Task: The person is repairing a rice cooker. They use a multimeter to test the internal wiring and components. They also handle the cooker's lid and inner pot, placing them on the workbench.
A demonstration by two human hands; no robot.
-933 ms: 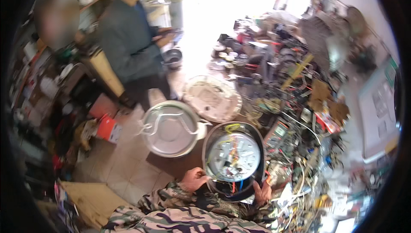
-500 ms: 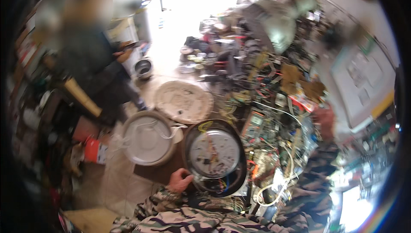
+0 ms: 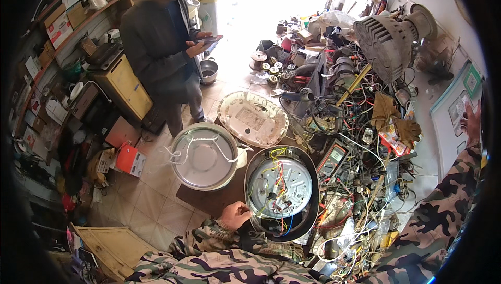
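My left hand (image 3: 235,215) rests with loosely curled fingers at the near-left rim of a dark oval appliance housing (image 3: 315,200); I see nothing held in it. Within the housing lies a round silvery metal plate (image 3: 261,186) with yellow, red and blue wires (image 3: 280,175) running across it. Far to the right, my right hand (image 3: 471,123) reaches toward a pale panel with a green edge (image 3: 450,122), its fingers spread and apart. Its lower side is partly cut by the dark picture rim, and whether it touches the panel is unclear.
A round white-rimmed pot (image 3: 204,165) with a white cord and a cream oval cover (image 3: 229,107) stand beyond the housing. A multimeter (image 3: 332,160) sits among heaped wires and parts. A person (image 3: 162,49) stands at far left holding a phone. A large grey lamp-like fixture (image 3: 383,44) overhangs the heap.
My right hand has moved rightward from above the parts heap to the pale panel. My left hand stays beside the housing. The whole view has shifted and become sharper.
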